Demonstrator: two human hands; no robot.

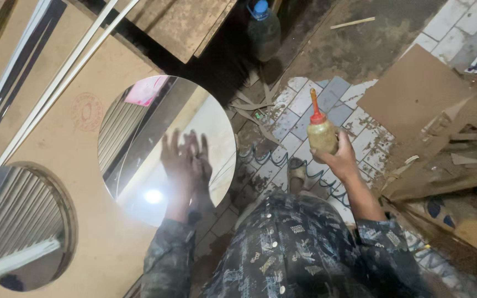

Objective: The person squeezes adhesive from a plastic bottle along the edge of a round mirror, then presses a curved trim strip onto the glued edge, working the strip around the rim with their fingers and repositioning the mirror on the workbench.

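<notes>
My left hand (180,165) lies flat with fingers spread on a round mirror (139,127) that sits on a brown fibreboard sheet (73,138); the hand's reflection shows beside it. My right hand (338,160) holds up a small squeeze bottle (321,132) of yellowish glue with a red pointed nozzle, out over the floor to the right of the board. A second round mirror (20,226) rests in a circular cut-out at the board's lower left.
White strips (56,83) lie diagonally across the board. A large plastic bottle with a blue cap (263,30) stands on the floor. Board offcuts (415,94) and wood scraps (448,165) pile at right. A coiled hose (282,160) crosses the dusty tiles.
</notes>
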